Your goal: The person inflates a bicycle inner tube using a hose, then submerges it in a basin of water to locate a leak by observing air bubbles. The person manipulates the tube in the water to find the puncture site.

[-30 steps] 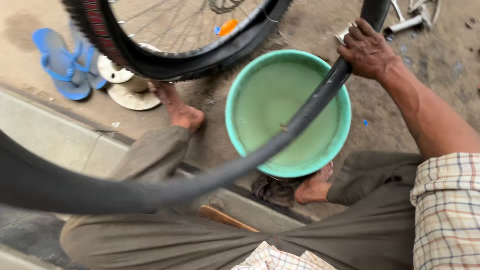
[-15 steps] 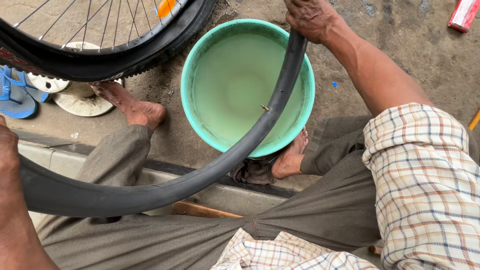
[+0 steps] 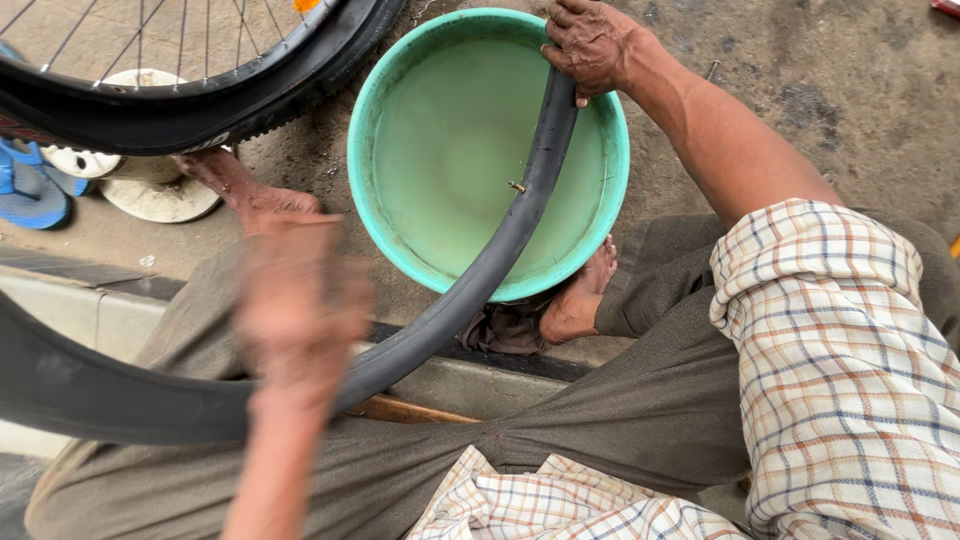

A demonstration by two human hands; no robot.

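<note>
Landmark: green plastic basin [image 3: 372, 120], filled with cloudy water, standing on the concrete ground.

Right hand [image 3: 592, 45] sits at the basin's far rim, fingers curled tight around the black bicycle inner tube [image 3: 520, 215], gripping it just above the water. From that grip the tube arcs across the basin's right half, over the near rim, then sweeps away left of the basin toward the frame edge. Small brass valve stem [image 3: 516, 186] sticks out of the tube over the water, about mid-basin.

Left hand [image 3: 300, 300] is near-left of the basin, in front of the tube; heavily blurred, so cannot tell whether it is clasped on the tube or loose.

Bicycle wheel [image 3: 200, 95] with black tyre and spokes stands far-left of the basin, almost touching its rim. Bare left foot [image 3: 245, 190] left of the basin, bare right foot [image 3: 580, 300] against its near rim. Blue sandal [image 3: 30, 195] and white discs [image 3: 160, 195] well left of the basin.
</note>
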